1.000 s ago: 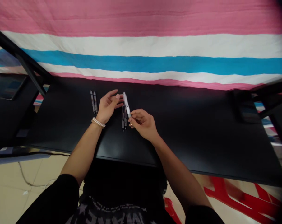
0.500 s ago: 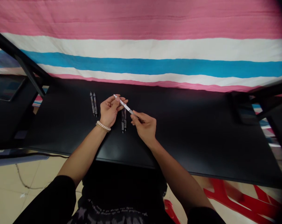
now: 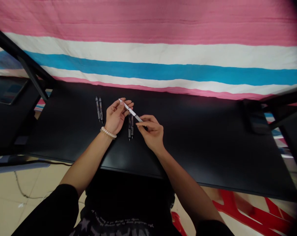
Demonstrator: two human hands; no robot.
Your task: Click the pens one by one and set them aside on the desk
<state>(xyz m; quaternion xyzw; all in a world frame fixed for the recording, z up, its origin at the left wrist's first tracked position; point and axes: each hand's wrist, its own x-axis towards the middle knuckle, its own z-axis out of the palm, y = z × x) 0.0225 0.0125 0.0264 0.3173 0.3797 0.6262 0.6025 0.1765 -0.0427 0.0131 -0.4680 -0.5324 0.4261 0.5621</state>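
White pen (image 3: 130,110) up off the worktop (image 3: 199,141), a hand at each end!

Starting far left, a black bar (image 3: 31,77) slants up past the worktop's edge, and a cable (image 3: 23,192) trails over the pale floor (image 3: 6,196) below. Moving in, here's the left pair of pens (image 3: 99,109), dark and grey, lying side by side, nearly parallel. Just right of them, the left hand (image 3: 120,107), bracelet (image 3: 108,132) at the wrist, palm turned up: thumb and fingers close on the white pen's upper end, the other fingers loosely spread behind it. And there's the pen itself, mid-worktop, slanting down to the right, white barrel into grey end! Beneath it in view lies the middle pair of pens (image 3: 131,127), close together, upper ends partly hidden. Now the right hand (image 3: 138,121): thumb and forefinger pinched on that grey lower end, the remaining fingers curled in. On to the right, bare black worktop, then a red stool (image 3: 236,208) below its near edge. And right across the back, striped cloth (image 3: 163,52) in pink, white and blue!
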